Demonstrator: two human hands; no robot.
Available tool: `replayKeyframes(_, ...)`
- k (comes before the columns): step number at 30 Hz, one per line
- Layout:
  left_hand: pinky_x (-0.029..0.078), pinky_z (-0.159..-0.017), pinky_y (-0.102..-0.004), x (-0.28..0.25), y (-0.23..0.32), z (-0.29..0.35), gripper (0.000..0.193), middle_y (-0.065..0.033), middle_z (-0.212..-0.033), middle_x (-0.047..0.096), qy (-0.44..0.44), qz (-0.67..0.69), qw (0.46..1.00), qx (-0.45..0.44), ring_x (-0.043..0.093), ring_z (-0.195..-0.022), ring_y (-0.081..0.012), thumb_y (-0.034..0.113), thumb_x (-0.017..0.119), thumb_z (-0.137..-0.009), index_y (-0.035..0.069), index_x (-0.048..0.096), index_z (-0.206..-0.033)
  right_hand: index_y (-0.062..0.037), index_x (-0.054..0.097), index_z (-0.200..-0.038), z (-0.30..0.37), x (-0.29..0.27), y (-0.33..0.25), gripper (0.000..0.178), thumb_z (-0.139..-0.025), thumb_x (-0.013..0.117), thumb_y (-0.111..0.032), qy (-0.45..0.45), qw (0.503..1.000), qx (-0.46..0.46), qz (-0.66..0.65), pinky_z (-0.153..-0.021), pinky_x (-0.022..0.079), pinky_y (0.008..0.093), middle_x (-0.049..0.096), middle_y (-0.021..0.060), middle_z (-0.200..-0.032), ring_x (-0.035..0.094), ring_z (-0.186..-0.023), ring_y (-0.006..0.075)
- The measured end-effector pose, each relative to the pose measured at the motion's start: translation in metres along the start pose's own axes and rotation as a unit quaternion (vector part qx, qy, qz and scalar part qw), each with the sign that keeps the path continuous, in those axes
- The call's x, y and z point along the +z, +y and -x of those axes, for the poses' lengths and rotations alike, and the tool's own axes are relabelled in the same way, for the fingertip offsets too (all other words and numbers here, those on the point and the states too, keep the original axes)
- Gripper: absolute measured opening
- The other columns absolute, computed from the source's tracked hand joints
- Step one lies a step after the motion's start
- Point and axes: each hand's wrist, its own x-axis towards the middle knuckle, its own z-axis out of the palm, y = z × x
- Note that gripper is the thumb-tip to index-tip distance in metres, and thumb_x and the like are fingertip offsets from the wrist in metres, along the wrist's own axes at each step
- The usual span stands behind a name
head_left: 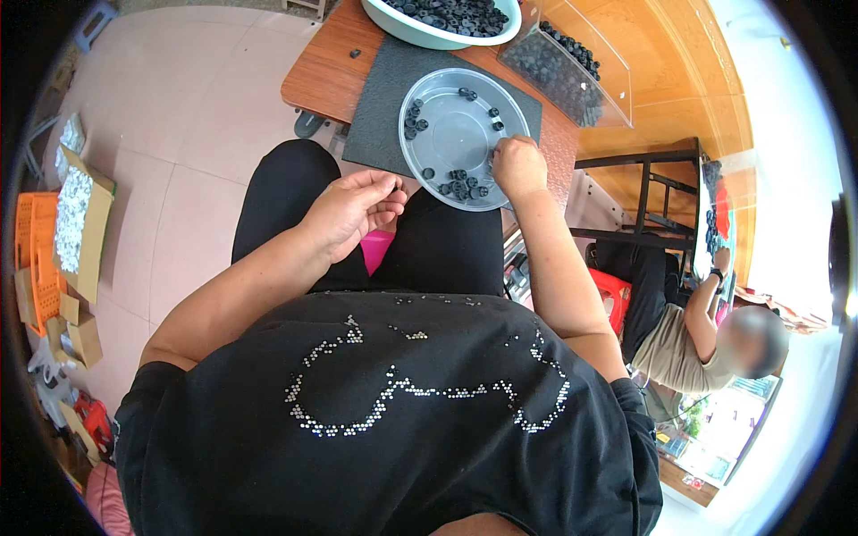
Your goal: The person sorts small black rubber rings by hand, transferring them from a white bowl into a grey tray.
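A translucent round basin (456, 134) rests on a dark mat at the table's near edge, with small round black parts (460, 185) in loose clusters along its inside. Left of the basin and above my lap, my left hand (357, 210) is closed, thumb and forefinger pinching a small dark piece that barely shows. My right hand (520, 168) reaches over the basin's right side. Its fingers are curled together and point down inside; what they hold, if anything, is hidden by the hand.
At the back stand a pale green basin (447, 37) heaped with black parts and a clear box (572, 76) of similar parts. One loose piece (355, 53) lies on the wooden table (313, 80). Cartons and an orange crate (36, 250) line the left; another person (688, 339) sits right.
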Motion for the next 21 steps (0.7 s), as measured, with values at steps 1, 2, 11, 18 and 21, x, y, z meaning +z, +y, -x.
replayKeyframes(1, 0.048, -0.071, -0.0224, -0.001, 0.000, -0.001, 0.014, -0.0024, -0.089, 0.061, 0.000, 0.000, 1.000, 0.000, 0.057, -0.079, -0.0087, 0.018, 0.056, -0.094, 0.005, 0.059, -0.099, -0.0036, 0.067, -0.078, 0.000, 0.006, 0.001, 0.014, -0.075, 0.066, -0.017, 0.003, 1.000, 0.009, 0.001, -0.076, 0.052, 0.0400, 0.064, 0.0144, -0.082, 0.062, -0.087, 0.0330)
replayKeyframes(2, 0.047, -0.070, -0.0217, -0.002, 0.000, -0.001, 0.014, -0.0014, -0.087, 0.060, -0.008, -0.005, 1.000, 0.005, 0.057, -0.078, -0.0082, 0.019, 0.057, -0.093, 0.005, 0.059, -0.098, -0.0036, 0.067, -0.078, -0.001, 0.007, 0.000, 0.014, -0.075, 0.066, -0.017, 0.003, 1.000, 0.008, 0.001, -0.076, 0.052, 0.0400, 0.064, 0.0144, -0.082, 0.062, -0.087, 0.0330)
replayKeyframes(11, 0.048, -0.073, -0.0210, -0.002, 0.004, -0.002, 0.015, -0.0022, -0.087, 0.061, -0.022, 0.061, 0.998, 0.003, 0.058, -0.080, -0.0089, 0.019, 0.057, -0.093, 0.005, 0.060, -0.099, -0.0008, 0.063, -0.085, 0.020, -0.021, -0.045, 0.006, -0.082, 0.066, -0.004, -0.014, 0.878, 0.061, -0.474, -0.059, 0.045, 0.0210, 0.064, 0.0021, -0.074, 0.057, -0.066, 0.0072)
replayKeyframes(18, 0.049, -0.074, -0.0216, 0.000, 0.002, 0.000, 0.020, -0.0029, -0.087, 0.061, -0.037, 0.093, 0.995, -0.005, 0.059, -0.084, -0.0102, 0.023, 0.056, -0.094, 0.004, 0.060, -0.100, -0.0010, 0.065, -0.083, 0.051, -0.053, -0.102, 0.002, -0.083, 0.064, -0.002, -0.122, 0.700, 0.086, -0.699, -0.061, 0.046, 0.0223, 0.065, 0.0015, -0.077, 0.058, -0.070, 0.0064)
replayKeyframes(21, 0.047, -0.072, -0.0211, -0.003, -0.003, -0.002, 0.021, -0.0011, -0.084, 0.060, -0.058, 0.111, 0.992, -0.016, 0.057, -0.080, -0.0088, 0.025, 0.057, -0.093, 0.005, 0.061, -0.098, 0.0001, 0.065, -0.090, 0.056, -0.055, -0.109, 0.005, -0.086, 0.063, -0.001, -0.088, 0.733, 0.053, -0.673, -0.059, 0.043, 0.0175, 0.064, 0.0004, -0.078, 0.055, -0.068, 0.0037)
